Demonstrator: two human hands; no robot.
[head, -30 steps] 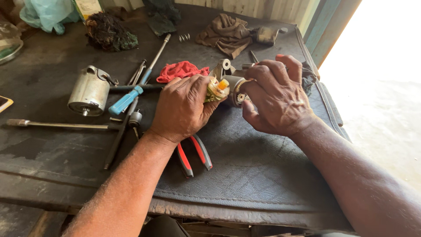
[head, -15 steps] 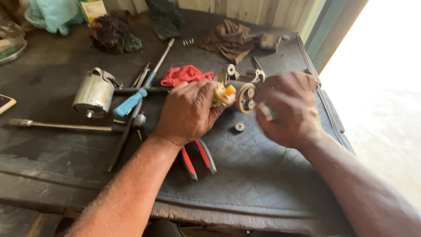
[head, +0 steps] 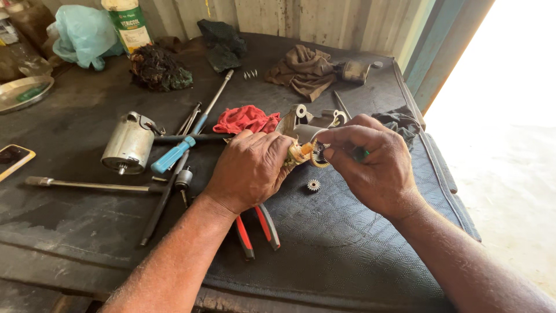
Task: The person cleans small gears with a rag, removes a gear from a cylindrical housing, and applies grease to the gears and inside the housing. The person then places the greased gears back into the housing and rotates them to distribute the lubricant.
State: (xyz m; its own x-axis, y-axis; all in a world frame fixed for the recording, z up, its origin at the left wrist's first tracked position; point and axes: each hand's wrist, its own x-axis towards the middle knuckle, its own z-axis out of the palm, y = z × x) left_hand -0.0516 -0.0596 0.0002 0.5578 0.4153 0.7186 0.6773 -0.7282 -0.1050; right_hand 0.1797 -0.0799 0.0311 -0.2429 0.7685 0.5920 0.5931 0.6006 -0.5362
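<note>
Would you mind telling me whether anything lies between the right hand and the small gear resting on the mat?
Nothing visible does. The small gear lies alone on the black mat, just below the right hand and right of the left hand. The red-handled pliers lie further left, under the left wrist.

Right of the pliers (head: 258, 226) the mat (head: 347, 249) lies open; left of them, rods (head: 165, 194) and a motor (head: 128, 143) crowd the way.
</note>
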